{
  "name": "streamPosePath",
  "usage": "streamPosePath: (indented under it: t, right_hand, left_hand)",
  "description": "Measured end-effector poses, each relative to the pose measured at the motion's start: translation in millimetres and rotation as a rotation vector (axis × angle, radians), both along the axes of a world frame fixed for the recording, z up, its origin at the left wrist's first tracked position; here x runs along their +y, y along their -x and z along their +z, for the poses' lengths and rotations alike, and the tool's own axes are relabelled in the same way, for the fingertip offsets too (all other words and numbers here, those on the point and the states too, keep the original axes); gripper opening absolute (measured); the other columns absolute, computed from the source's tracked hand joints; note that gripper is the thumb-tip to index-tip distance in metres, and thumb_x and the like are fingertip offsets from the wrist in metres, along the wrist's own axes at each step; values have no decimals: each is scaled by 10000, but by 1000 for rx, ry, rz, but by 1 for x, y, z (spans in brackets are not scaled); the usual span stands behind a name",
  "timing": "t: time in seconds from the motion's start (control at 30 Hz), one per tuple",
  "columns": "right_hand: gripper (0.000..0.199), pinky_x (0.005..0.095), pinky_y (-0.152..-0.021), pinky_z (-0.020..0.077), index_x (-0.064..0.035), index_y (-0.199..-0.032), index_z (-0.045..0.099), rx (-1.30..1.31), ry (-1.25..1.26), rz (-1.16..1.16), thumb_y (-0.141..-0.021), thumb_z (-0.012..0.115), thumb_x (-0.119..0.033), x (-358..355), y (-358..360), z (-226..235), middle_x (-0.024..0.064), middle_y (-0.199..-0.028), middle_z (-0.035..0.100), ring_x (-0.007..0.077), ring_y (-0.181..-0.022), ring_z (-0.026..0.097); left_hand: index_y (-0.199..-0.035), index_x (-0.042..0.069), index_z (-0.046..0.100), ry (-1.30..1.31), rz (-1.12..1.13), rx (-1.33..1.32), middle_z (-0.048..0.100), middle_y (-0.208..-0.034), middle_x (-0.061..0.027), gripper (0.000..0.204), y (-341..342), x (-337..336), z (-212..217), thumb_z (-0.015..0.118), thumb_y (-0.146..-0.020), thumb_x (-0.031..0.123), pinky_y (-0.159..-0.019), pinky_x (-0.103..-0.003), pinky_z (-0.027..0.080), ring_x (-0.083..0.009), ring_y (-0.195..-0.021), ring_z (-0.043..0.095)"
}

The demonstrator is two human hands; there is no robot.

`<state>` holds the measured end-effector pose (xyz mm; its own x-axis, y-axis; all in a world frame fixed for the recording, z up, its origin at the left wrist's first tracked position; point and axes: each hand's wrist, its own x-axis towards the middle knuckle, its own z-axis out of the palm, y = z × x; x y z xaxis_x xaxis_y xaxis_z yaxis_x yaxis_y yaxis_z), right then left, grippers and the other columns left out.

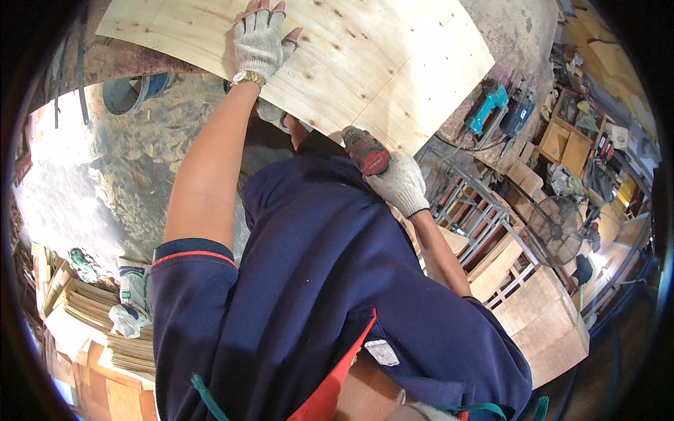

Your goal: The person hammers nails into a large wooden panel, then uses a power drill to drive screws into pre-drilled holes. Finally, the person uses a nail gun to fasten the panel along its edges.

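Note:
My left hand (260, 43), in a whitish knit glove with bare fingertips, lies flat on a plywood sheet (365, 59), fingers stretched toward the far side. A gold-coloured watch (248, 78) is on that wrist. In my right hand (401, 185), also gloved, is a red and black cordless drill (367, 151). Its front end is at the near edge of the plywood; whether it touches the sheet I cannot tell. The handle is mostly hidden by the glove and my dark blue shirt.
Teal power tools (487, 109) lie right of the plywood. Farther right are a metal frame (467, 203), a round fan (554, 230) and a wooden drawer box (564, 144). A blue-rimmed round container (126, 94) is at left, with stacked thin boards (91, 312) at lower left.

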<state>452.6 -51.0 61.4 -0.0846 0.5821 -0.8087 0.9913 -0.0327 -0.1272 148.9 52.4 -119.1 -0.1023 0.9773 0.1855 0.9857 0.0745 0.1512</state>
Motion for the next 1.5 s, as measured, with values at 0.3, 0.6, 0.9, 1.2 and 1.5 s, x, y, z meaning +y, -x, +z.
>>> streamPosePath:
  t: [0.3, 0.6, 0.9, 1.2, 1.5]
  right_hand:
    - [339, 437, -707, 573, 7, -945, 725, 105, -261, -310, -750, 789, -263, -17, -48, 70, 217, -824, 740, 379, -806, 743]
    - [338, 435, -722, 570, 38, -979, 728, 174, -576, -734, -763, 771, -218, -95, -86, 57, 247, -837, 740, 403, -835, 748]
    - [315, 430, -744, 563, 30, -1008, 732, 252, -632, -887, -765, 782, -165, -136, -113, 48, 226, -866, 751, 376, -871, 757]
    - [302, 434, -738, 568, 28, -1003, 736, 171, -707, -826, -777, 794, -164, -123, -163, 52, 228, -889, 756, 397, -872, 751]
    - [318, 451, -768, 555, 28, -1008, 730, 151, -759, -827, -796, 784, -202, -133, -195, 44, 235, -912, 751, 423, -913, 729]
  left_hand:
    - [-1386, 88, 622, -225, -31, -45, 592, -1472, -143, 707, 4, 1, -32, 733, -881, 569, -1176, -472, 379, -350, -1400, 501]
    - [-1530, 90, 484, -115, 1014, -2055, 505, -1561, -124, 716, 6, -94, -32, 554, -1018, 586, -1131, -470, 455, -311, -1362, 519]
    - [-1427, 122, 525, 360, 849, -1849, 631, -1367, -108, 759, -30, -113, -36, 646, -937, 689, -673, -572, 455, -322, -1138, 648]
    - [-1484, 112, 495, 167, 876, -1716, 660, -1268, -104, 717, -36, -165, 3, 659, -979, 595, -894, -545, 542, -309, -1155, 649]
    - [-1633, 170, 312, 220, 962, -1953, 401, -1621, -102, 760, -46, -230, 9, 507, -1050, 617, -1134, -611, 415, -356, -1460, 431]
